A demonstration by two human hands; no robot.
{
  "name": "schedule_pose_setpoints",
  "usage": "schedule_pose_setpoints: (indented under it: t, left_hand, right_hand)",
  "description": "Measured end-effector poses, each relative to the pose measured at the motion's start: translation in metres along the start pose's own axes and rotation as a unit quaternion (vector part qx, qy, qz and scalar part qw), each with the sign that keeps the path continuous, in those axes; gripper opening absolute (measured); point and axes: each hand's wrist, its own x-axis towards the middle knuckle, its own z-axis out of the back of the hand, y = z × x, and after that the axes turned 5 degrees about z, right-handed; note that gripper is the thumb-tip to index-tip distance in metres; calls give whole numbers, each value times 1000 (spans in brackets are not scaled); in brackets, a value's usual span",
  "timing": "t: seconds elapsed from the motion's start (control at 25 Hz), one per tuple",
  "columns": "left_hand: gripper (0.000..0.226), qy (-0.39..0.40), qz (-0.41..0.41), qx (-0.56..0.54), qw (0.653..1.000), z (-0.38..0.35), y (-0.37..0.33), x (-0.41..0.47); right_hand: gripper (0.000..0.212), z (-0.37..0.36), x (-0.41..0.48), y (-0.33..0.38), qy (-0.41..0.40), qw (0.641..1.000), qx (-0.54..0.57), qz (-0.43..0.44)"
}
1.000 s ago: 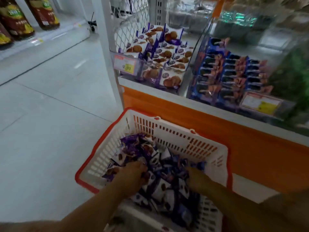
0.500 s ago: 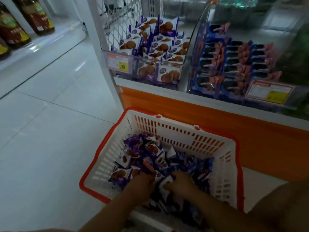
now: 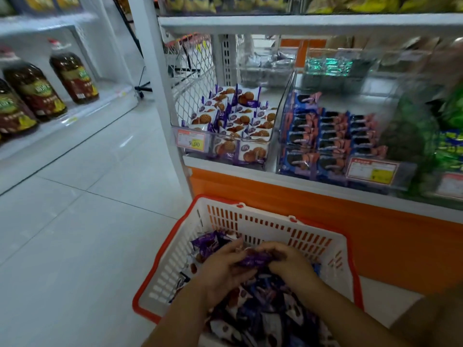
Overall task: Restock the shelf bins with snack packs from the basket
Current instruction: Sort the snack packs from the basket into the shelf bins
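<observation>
A white basket with a red rim (image 3: 250,221) stands on the floor below the shelf, filled with purple and white snack packs (image 3: 260,319). Over its middle my left hand (image 3: 220,269) and my right hand (image 3: 290,264) are pressed together, both gripping a bunch of purple packs (image 3: 253,260) between them. On the lowest shelf, a clear bin (image 3: 233,126) holds the same purple and white biscuit packs behind a 9.90 price tag (image 3: 191,141).
Beside that bin sits a clear bin of blue and pink packs (image 3: 328,139), then green packs (image 3: 448,146) at far right. An orange base panel (image 3: 325,214) runs under the shelf. Oil bottles (image 3: 72,76) line a shelf on the left. Grey tiled floor (image 3: 75,234) lies left of the basket.
Both hands have come together and lifted a bunch of purple packs up from the pile. The view has tilted up, showing more of the shelf.
</observation>
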Motion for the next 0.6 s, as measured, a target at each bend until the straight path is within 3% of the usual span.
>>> schedule_pose_setpoints:
  t: [0.16, 0.32, 0.44, 0.6]
  left_hand:
    - [61, 59, -54, -8, 997, 0, -3, -2]
    - [50, 84, -78, 39, 993, -1, -7, -2]
    - [39, 82, -99, 60, 990, -5, -14, -8]
    - [23, 32, -132, 158, 978, -14, -31, -23]
  right_hand:
    - [48, 2, 2, 9, -24, 973, 229, -21]
    - [36, 3, 3, 12, -64, 984, 164, 9]
    - [31, 4, 3, 20, -78, 979, 186, 29]
    - [32, 7, -1, 37, -74, 977, 198, 34]
